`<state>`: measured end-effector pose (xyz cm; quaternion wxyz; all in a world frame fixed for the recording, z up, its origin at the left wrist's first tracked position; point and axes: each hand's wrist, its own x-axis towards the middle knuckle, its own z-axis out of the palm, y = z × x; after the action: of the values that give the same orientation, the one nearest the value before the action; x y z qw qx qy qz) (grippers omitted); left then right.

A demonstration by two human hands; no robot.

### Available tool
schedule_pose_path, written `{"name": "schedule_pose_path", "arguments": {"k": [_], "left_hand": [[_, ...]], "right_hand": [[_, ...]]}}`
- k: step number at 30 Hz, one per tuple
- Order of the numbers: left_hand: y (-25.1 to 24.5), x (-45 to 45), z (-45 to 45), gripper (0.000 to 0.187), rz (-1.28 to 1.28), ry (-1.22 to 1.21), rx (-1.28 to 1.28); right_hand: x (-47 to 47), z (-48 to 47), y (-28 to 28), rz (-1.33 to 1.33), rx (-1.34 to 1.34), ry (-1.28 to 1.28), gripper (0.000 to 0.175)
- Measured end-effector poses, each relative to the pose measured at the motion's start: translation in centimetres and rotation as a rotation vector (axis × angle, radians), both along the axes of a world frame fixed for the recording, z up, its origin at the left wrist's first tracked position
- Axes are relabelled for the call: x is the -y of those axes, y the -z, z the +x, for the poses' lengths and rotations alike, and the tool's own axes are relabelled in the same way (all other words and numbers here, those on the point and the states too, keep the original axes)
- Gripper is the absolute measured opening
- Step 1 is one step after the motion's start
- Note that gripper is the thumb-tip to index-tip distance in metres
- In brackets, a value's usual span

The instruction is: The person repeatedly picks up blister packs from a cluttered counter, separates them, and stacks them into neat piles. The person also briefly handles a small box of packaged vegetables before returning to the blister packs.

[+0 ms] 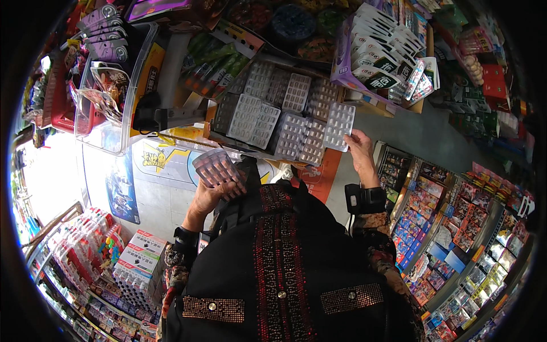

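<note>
In my left hand (220,188) is a stack of clear blister packs (216,166), held low in front of my body. My right hand (360,149) pinches the lower right edge of a single blister pack (339,124) with pale pieces in its pockets. That pack is upright at the right front corner of a cardboard box (209,117). Inside the box, more blister packs (254,121) stand in rows, some with pale pieces. Whether the pinched pack touches the box cannot be made out.
Left of the box stand a tray of green-wrapped sticks (209,64) and a clear plastic bin (143,85). At its right is a purple box (342,64) of white packets. Shelves of colourful packages (427,192) rise at my right. White cartons (141,252) stand at lower left.
</note>
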<state>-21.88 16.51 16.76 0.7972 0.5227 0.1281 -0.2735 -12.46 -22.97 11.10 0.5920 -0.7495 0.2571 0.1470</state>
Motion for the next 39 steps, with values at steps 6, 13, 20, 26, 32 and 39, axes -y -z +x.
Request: {"name": "schedule_pose_path", "arguments": {"k": [6,13,20,26,32,39], "left_hand": [[-0.2,0.2,0.3,0.038,0.058,-0.031,-0.018],[0.0,0.1,0.3,0.036,0.017,-0.066,-0.027],[-0.1,0.0,0.0,0.036,0.058,-0.050,-0.049],[-0.3,0.0,-0.1,0.038,0.077,-0.021,-0.055],[-0.3,0.2,-0.2,0.041,0.085,0.006,-0.059],[0.3,0.1,-0.1,0.036,0.022,0.052,-0.066]], "right_hand": [[-0.4,0.3,-0.8,0.033,-0.058,0.016,0.025],[-6.4,-0.3,-0.6,-0.010,-0.076,-0.180,0.044],[-10.4,-1.1,2.2,-0.119,-0.011,-0.453,0.034],[-10.6,-1.5,3.4,-0.251,-0.097,-0.531,0.026],[-11.0,-1.9,2.1,-0.687,0.157,-0.668,0.031],[-11.9,0.4,0.7,-0.919,0.561,-0.865,0.060]]}}
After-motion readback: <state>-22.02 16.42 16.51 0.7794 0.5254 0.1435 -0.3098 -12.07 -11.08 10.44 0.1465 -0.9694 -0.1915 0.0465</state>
